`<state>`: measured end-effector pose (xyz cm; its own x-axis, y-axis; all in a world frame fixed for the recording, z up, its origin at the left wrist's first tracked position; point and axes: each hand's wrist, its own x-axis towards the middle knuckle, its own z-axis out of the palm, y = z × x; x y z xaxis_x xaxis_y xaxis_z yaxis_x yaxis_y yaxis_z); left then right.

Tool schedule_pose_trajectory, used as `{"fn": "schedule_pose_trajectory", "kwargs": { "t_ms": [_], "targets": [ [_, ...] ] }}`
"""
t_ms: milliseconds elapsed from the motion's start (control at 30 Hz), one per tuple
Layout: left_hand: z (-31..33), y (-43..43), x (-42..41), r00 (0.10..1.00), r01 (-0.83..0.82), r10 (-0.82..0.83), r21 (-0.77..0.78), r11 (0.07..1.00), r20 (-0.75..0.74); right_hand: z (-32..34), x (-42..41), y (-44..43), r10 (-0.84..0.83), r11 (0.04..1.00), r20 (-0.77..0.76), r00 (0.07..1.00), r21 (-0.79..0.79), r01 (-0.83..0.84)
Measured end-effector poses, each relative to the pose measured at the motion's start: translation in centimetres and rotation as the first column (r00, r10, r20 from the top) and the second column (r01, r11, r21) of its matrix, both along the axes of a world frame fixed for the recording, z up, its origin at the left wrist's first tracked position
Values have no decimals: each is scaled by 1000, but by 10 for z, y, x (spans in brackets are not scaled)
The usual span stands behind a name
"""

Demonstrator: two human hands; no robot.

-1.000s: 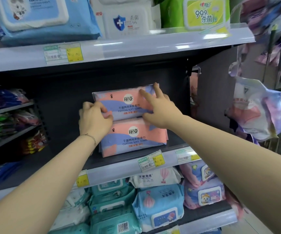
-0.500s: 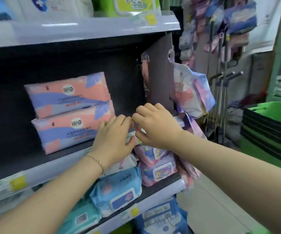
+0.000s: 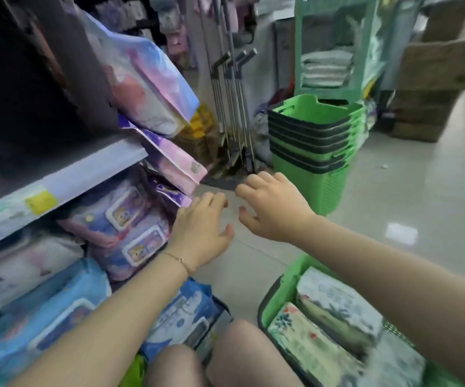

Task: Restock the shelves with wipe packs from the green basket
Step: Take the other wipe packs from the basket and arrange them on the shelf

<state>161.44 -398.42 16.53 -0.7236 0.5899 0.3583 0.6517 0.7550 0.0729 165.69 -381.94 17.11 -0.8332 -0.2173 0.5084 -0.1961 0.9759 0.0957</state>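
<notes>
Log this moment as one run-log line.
left hand: open, empty | right hand: open, empty | green plastic basket: holds pale floral wipe packs | hands above pale floor, beside grey shelf

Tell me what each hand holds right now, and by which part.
Nothing is held. The left hand and the right hand are both empty, fingers loose, above the floor; the wipe packs lie untouched in the green basket.

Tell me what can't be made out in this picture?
Head view:
Print on the packs in the green basket: smeared by motion blur.
Right side of that basket: covered by the right arm, cut off by the bottom edge.
Yellow price tag on the shelf: too blurred to read.
Inside of the stacked baskets: mostly hidden by their walls.
</notes>
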Motion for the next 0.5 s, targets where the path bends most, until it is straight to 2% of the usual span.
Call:
{"fn": "schedule_pose_trajectory", "kwargs": {
  "t_ms": [133, 300, 500],
  "targets": [
    [-41, 45, 13, 990, 89, -82, -54, 995, 113, -38, 32, 49, -155, 988, 145, 977, -7, 157],
    [-95, 89, 32, 950, 212, -175, -123, 970, 258, -86, 74, 95, -236, 965, 278, 931, -51, 259],
    [-133, 101, 40, 918, 313, -233, -225, 923, 320, -156, 115, 132, -358, 906, 515, 779, -9, 423]
  ]
}}
